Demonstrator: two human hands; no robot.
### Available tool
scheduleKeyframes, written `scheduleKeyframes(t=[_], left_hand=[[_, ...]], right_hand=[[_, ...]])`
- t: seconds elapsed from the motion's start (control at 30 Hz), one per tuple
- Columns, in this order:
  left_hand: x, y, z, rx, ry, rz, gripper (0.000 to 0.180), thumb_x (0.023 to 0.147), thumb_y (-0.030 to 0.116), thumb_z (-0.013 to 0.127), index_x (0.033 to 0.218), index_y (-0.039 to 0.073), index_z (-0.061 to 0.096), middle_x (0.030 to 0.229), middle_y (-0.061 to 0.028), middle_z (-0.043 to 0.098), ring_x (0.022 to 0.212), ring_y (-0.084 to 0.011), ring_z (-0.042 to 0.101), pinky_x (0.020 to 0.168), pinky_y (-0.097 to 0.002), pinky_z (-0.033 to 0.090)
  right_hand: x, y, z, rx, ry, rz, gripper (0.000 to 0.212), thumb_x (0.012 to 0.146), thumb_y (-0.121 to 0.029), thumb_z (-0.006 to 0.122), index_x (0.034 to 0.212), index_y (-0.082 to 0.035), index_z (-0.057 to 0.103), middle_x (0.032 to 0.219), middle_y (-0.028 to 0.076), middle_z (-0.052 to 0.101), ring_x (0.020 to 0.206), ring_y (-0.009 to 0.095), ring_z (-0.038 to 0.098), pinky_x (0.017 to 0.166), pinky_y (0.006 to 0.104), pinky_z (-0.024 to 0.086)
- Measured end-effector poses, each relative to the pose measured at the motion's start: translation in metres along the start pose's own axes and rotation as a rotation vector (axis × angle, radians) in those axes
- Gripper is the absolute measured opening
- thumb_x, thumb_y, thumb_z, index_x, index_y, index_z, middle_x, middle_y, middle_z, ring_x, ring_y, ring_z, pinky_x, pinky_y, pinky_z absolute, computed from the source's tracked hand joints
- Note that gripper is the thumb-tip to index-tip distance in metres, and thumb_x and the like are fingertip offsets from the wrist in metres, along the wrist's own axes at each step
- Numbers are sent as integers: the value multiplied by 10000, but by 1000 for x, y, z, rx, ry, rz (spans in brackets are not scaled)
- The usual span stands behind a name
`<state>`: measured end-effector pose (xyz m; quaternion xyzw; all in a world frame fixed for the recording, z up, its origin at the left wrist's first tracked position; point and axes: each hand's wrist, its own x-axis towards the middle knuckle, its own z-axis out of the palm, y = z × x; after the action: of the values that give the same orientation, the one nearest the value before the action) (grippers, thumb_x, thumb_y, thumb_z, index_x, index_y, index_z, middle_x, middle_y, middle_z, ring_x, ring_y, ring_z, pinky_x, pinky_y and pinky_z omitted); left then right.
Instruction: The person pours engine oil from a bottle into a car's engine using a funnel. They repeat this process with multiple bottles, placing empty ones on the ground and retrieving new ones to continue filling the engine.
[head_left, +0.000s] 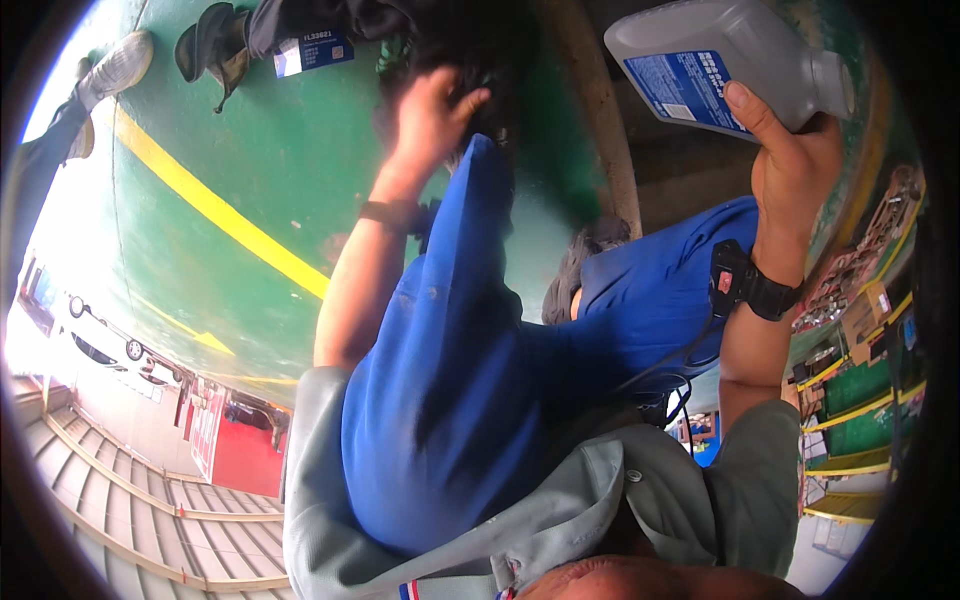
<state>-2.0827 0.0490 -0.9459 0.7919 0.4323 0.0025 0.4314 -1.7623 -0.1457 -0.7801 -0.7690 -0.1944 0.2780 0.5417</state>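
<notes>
My right hand (795, 165) grips a grey plastic oil jug (768, 62) with a blue label, thumb on its side. The jug is tilted, its neck pointing right. To the left, beyond my raised knee, my left hand (430, 118) reaches into a dark black mass that looks like cloth. The thumb sticks out and the other fingers look curled in. What they hold, if anything, is lost in the dark. A small blue and white box (315, 52) lies beside the black mass. Black straps are on both my wrists.
Under me is a green floor with a yellow line (215, 205). A dark recess with a brown edge (612, 130) runs below the jug. Another person's shoe (125, 65) stands at the upper left, near a black object (212, 50). Yellow-edged shelves (850, 460) stand at the right.
</notes>
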Motion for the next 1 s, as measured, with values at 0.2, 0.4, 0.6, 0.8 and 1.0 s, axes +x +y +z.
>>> scheduleKeyframes(t=[0.2,0.4,0.6,0.8,1.0], left_hand=[[-72,-74,-9,-50,-180,-3,178,892,94,762,995,19,637,918,-237,663,863,-381,642,762,-423,514],[-44,-73,-99,-289,226,-368,82,940,67,665,982,9,624,859,-82,661,741,-173,598,696,-320,511],[-5,-25,-151,-461,558,-246,79,950,-12,636,978,51,598,865,44,526,753,-59,447,669,-231,391],[-37,-72,-171,-366,671,-457,125,920,18,584,1035,13,632,957,-19,615,885,-122,571,827,-258,458],[-54,-110,-246,-294,710,-880,405,848,160,667,1244,93,614,1318,-95,622,1223,-238,587,1047,-460,418]], right_hand=[[-3,1,0,-13,80,-20,589,775,-81,903,1274,50,621,1173,136,710,1071,197,676,950,312,537],[-9,-9,-2,15,162,65,590,765,58,866,1290,86,599,1219,157,674,1112,235,663,1000,342,531],[-11,-9,-7,169,193,31,583,763,38,866,1281,83,604,1204,149,685,1105,235,666,1020,343,511],[-20,-5,-21,366,179,129,633,726,47,876,1292,65,593,1171,129,700,1069,218,675,997,335,518],[-27,-22,-21,522,273,150,732,659,38,905,1312,48,575,1161,117,708,1067,224,682,984,358,535]])
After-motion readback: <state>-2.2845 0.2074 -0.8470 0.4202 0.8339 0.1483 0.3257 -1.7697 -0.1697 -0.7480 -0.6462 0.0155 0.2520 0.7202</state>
